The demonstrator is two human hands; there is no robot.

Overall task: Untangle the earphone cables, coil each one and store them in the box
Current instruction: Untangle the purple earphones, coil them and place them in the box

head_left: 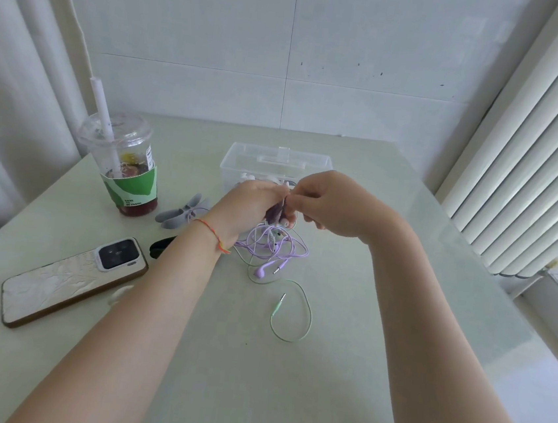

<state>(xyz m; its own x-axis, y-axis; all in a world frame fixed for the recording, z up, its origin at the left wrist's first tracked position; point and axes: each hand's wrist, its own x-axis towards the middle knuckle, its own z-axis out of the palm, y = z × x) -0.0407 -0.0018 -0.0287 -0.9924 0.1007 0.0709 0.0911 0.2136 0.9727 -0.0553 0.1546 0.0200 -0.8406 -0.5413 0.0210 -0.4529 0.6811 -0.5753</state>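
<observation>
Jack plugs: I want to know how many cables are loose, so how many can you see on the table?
2. The purple metal-tipped jack plug lies beside the purple tangle; the green metal-tipped jack plug lies nearer the person. More may hide under the hands.

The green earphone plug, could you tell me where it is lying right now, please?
In the head view the green earphone plug lies on the table, centre-right, just nearer than the purple earphone cable.

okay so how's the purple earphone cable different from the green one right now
The purple cable is bunched in a tangle, with part of it lifted in both hands; the green cable mostly lies flat on the table in one open loop. The purple plug sits beside the tangle; the green plug lies apart, nearer the person. Both are thin cables ending in metal plugs, and they cross inside the tangle.
</observation>
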